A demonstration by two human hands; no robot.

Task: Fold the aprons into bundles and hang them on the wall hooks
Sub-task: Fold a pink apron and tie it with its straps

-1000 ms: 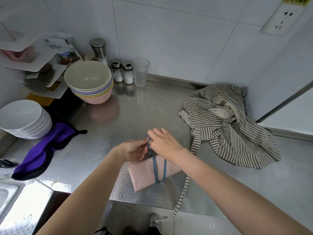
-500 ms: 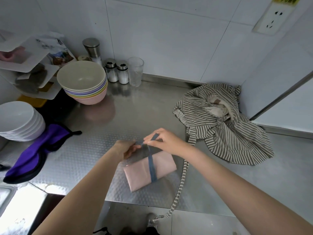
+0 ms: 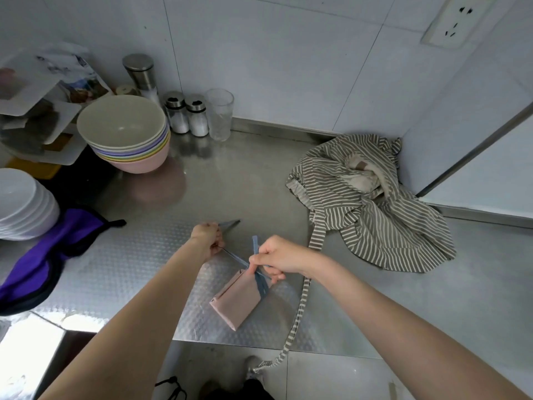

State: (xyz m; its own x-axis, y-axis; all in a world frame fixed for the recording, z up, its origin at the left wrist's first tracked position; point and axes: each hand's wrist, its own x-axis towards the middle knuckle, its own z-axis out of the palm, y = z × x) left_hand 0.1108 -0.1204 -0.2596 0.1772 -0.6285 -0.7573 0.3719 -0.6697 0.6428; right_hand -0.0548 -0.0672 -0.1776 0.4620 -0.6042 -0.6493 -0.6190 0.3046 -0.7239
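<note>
A pink apron folded into a small bundle (image 3: 239,298) lies tilted near the front edge of the steel counter (image 3: 230,183). A blue strap (image 3: 261,285) wraps around it. My left hand (image 3: 208,237) pinches one strap end, pulled taut to the left. My right hand (image 3: 274,256) grips the other strap end right above the bundle. A crumpled brown-and-white striped apron (image 3: 372,209) lies at the right by the wall corner, and its strap (image 3: 298,313) dangles over the counter's front edge. A purple apron (image 3: 43,255) lies at the left. No wall hooks are in view.
A stack of pastel bowls (image 3: 127,134) stands at the back left, white plates (image 3: 23,203) at the far left. Shakers (image 3: 187,115), a glass (image 3: 219,114) and a steel grinder (image 3: 140,72) line the back wall. A white rack (image 3: 37,111) stands in the left corner.
My hands have drawn apart: the left pulled its strap end out to the left, the right stayed over the bundle. The bundle has turned and sits tilted, with the strap tighter around it.
</note>
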